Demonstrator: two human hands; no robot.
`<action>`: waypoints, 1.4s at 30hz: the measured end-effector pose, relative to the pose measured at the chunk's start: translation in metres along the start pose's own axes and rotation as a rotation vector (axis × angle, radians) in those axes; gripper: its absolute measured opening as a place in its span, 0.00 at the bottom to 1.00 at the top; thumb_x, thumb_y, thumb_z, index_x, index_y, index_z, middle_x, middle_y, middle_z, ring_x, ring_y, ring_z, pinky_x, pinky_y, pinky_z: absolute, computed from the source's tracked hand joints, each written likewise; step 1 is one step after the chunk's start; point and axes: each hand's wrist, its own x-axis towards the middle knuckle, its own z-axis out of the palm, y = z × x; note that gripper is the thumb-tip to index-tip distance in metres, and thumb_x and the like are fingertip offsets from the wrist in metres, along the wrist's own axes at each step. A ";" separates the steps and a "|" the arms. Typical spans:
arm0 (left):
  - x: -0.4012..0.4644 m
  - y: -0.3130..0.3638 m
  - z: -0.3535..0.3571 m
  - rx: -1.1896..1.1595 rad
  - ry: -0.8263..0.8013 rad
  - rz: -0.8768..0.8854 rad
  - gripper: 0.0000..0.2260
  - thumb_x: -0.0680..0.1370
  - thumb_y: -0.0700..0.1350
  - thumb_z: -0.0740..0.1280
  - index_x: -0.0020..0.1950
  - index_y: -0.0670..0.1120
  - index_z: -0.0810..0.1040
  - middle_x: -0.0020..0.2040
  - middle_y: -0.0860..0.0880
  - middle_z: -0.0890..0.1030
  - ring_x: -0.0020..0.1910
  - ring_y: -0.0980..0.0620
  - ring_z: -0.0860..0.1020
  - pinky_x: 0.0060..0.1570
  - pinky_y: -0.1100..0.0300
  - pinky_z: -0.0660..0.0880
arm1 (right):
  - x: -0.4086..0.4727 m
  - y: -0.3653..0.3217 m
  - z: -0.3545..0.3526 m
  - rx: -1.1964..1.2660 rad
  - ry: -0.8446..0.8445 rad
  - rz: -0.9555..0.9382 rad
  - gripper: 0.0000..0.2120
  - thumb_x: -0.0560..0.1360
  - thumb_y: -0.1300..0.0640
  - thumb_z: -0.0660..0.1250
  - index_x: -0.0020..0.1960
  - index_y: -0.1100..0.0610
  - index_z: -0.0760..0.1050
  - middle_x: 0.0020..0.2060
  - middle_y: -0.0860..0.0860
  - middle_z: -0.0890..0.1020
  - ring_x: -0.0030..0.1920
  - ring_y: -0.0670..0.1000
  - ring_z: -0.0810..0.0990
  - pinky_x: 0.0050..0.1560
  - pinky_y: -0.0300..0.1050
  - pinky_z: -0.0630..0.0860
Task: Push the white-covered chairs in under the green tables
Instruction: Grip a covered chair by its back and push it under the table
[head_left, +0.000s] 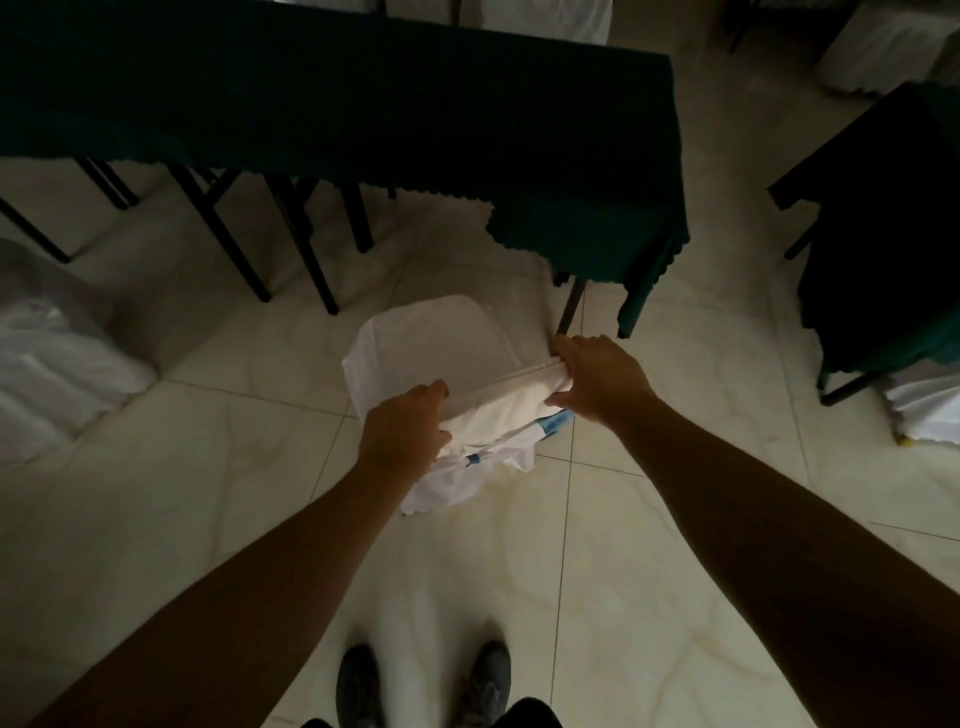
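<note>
1. This looks like a banquet or function hall, dimly lit.
2. A long bench (332, 88) is draped in dark green cloth with a scalloped hem, on black metal legs; a second green-draped bench (883, 218) stands to the right.
3. Several chairs in white fabric covers (431, 343) stand about.
4. The floor (675, 519) is glossy cream marble-look tile.

Left hand (402, 428) and right hand (597, 379) clasping white-covered chair (431, 343) backrest, green table (363, 93) just beyond, tiled floor (649, 519)
</note>
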 end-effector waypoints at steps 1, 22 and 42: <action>0.001 0.000 -0.001 0.033 -0.004 0.023 0.17 0.71 0.53 0.72 0.53 0.48 0.71 0.42 0.50 0.78 0.38 0.48 0.80 0.31 0.60 0.68 | 0.002 0.000 0.000 -0.037 0.015 -0.009 0.30 0.58 0.40 0.81 0.53 0.46 0.71 0.42 0.47 0.80 0.39 0.50 0.75 0.40 0.46 0.73; 0.137 -0.101 -0.072 0.207 -0.051 0.208 0.21 0.73 0.50 0.70 0.66 0.51 0.73 0.57 0.47 0.80 0.52 0.46 0.78 0.43 0.57 0.71 | 0.114 -0.052 -0.020 -0.016 0.095 -0.026 0.24 0.65 0.38 0.76 0.53 0.48 0.74 0.41 0.48 0.82 0.35 0.48 0.74 0.39 0.43 0.70; 0.392 -0.234 -0.112 0.156 -0.033 0.508 0.13 0.69 0.48 0.74 0.52 0.50 0.77 0.48 0.47 0.81 0.46 0.45 0.79 0.41 0.58 0.69 | 0.328 -0.104 -0.040 -0.039 0.053 0.281 0.22 0.62 0.34 0.74 0.48 0.44 0.72 0.34 0.43 0.73 0.34 0.48 0.74 0.38 0.43 0.69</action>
